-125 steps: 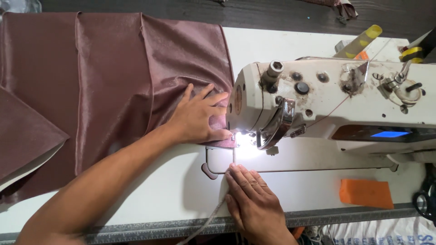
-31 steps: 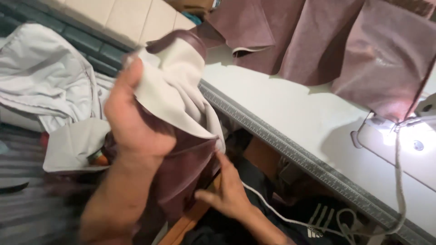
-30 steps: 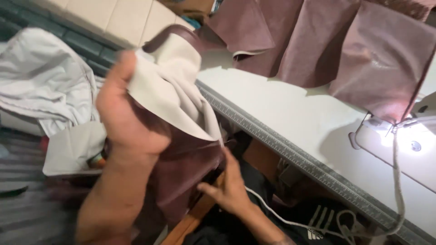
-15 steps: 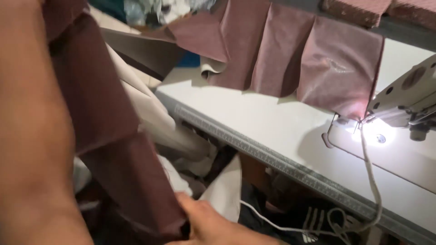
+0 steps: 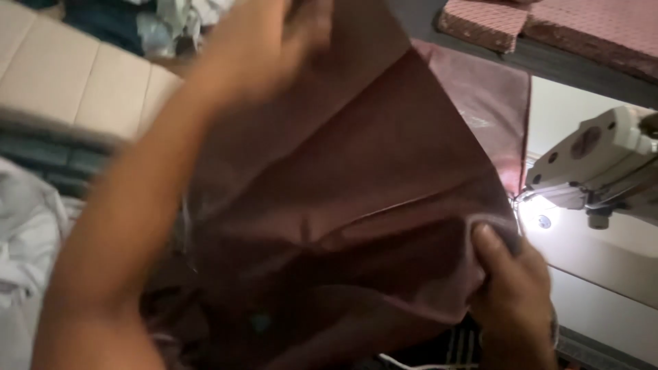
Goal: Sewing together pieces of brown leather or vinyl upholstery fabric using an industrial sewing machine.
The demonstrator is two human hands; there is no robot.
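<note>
A large sheet of brown-maroon fabric (image 5: 343, 205) is lifted and spread in front of me, filling most of the view. My left hand (image 5: 267, 41) grips its upper edge near the top of the frame, with my forearm crossing the left side. My right hand (image 5: 510, 274) pinches the fabric's lower right corner with thumb on top. To the right stands a white sewing machine (image 5: 603, 164) with its lamp lit over the white table (image 5: 617, 260).
More maroon fabric (image 5: 493, 116) lies on the table behind the lifted piece. Patterned pinkish cloth (image 5: 548, 27) rests on a dark shelf at the top right. White cloth (image 5: 27, 240) lies piled at the left, and beige panels (image 5: 75, 82) at the upper left.
The view swung from the floor-side pile toward the table. Both hands raised the brown fabric and spread it out; my right hand came up from below to the corner.
</note>
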